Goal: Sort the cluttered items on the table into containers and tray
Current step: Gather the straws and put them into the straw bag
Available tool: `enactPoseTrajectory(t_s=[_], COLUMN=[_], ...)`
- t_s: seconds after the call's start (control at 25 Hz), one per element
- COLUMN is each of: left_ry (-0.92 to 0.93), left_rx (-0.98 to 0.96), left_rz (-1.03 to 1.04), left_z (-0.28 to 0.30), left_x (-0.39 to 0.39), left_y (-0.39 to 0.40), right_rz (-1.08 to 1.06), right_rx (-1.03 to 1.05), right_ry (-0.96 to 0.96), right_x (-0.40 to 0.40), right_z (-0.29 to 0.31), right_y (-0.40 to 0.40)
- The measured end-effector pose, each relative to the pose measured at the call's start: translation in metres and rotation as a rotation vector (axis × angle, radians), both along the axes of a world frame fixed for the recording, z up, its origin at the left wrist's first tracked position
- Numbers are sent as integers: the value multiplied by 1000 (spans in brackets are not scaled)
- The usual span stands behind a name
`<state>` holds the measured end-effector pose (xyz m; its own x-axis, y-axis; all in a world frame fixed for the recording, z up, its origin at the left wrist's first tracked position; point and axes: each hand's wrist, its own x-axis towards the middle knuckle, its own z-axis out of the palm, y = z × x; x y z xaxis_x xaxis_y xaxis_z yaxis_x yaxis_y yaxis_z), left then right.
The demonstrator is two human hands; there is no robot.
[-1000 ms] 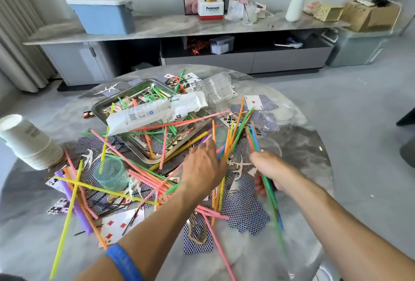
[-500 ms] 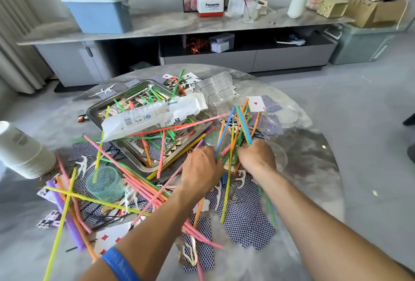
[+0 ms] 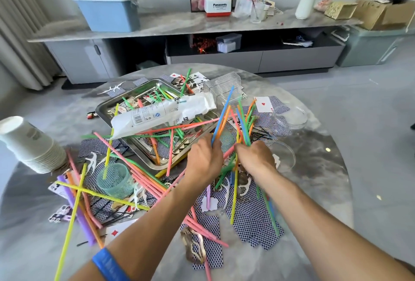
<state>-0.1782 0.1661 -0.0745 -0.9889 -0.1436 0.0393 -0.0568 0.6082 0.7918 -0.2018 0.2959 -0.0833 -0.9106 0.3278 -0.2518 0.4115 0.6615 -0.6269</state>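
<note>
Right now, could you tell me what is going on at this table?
A person is gathering coloured straws from the clutter. The left hand and right hand each grip a bunch, held close together beside the metal tray. Playing cards and more straws lie scattered on the round table.

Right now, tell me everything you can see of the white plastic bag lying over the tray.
The bag is a long white plastic sleeve, crinkled, printed with a barcode, small text and a blue mark. It lies slantwise across the steel tray, its near end overhanging the tray's left rim and its far, open-looking end by the clear box. Straws lie under and against it. Neither hand touches it.
</note>
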Motion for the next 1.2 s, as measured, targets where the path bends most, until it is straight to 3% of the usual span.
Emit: enactPoseTrajectory(t_s=[0.12,0.24,0.48,0.68,0.8,0.92,0.96,1.12,1.2], left_ry=[-63,-64,-173,-214,-112,-24,1,123,160], left_rx=[130,208,482,823,769,597,565,541,572], left_rz=[14,-5,87,60,-39,136,221,230,109], left_z=[5,11,15,36,53,62,66,82,92], left_x=[6,14,21,45,61,66,72,73,79], left_y=[-4,-9,-22,-21,-32,-38,-43,-43,-40], right_rz=[118,124,68,378,595,770,798,861,733], right_rx=[92,144,-179,-391,-391,-215,-240,-336,-459], right_ry=[-88,-53,3,166,226,246,243,177,228], right_x=[14,16,36,69,78,86,93,91,88], right_z=[-9,-5,31,54,64,73,78,105,118], right_y=[-12,-14,-11,-32,-44,-54,-59,-31,-5])
